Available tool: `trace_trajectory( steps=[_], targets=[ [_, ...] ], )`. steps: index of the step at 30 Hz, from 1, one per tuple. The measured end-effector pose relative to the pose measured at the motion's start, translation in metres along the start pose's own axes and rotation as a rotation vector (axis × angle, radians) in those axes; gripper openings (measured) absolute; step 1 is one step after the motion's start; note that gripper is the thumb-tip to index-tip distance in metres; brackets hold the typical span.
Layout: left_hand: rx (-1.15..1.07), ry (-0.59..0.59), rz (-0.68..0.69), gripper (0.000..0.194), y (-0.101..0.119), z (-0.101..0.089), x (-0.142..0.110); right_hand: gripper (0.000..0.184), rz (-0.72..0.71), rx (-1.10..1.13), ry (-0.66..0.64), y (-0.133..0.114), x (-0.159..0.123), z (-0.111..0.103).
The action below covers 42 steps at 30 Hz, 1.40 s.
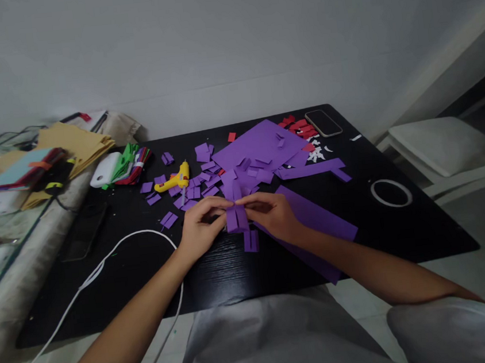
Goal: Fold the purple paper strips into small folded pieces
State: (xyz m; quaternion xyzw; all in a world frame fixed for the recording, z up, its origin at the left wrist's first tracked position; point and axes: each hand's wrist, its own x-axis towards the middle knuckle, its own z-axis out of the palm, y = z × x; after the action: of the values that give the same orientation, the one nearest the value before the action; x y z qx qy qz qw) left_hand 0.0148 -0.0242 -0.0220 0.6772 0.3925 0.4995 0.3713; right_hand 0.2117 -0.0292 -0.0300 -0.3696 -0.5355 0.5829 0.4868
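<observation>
Black surface (pixel 210 286) is seen below a pale wall (pixel 194 48). Over it, folded purple paper (pixel 232 222) is pinched by both hands, left hand (pixel 201 223) and right hand (pixel 278 215), fingertips nearly closed. It could be creased by uneven pressure. Loose paper pieces (pixel 169 220) are held in no visible container.

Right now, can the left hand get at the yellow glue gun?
Probably yes: the yellow glue gun lies just beyond the left hand, with only small purple pieces between. That hand is holding the folded purple paper, though, so it would likely need to let go.
</observation>
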Motion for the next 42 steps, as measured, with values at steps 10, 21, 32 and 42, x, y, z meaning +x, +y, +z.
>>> trace_trajectory(
  steps=[10,21,32,42],
  targets=[
    [0.016,0.065,-0.071,0.018,0.002,0.007,-0.004,0.022,-0.056,-0.089,0.081,0.005,-0.003,0.004],
    [-0.045,0.077,-0.200,0.027,-0.002,0.009,-0.005,0.029,0.004,-0.006,0.088,0.002,-0.002,0.007],
    [-0.267,0.058,-0.233,0.041,-0.002,0.013,0.001,0.046,0.107,0.109,0.078,0.007,0.004,0.005],
    [-0.263,-0.054,-0.326,0.058,-0.006,0.011,0.001,0.033,0.028,-0.029,0.121,0.007,0.004,0.001]
  ],
)
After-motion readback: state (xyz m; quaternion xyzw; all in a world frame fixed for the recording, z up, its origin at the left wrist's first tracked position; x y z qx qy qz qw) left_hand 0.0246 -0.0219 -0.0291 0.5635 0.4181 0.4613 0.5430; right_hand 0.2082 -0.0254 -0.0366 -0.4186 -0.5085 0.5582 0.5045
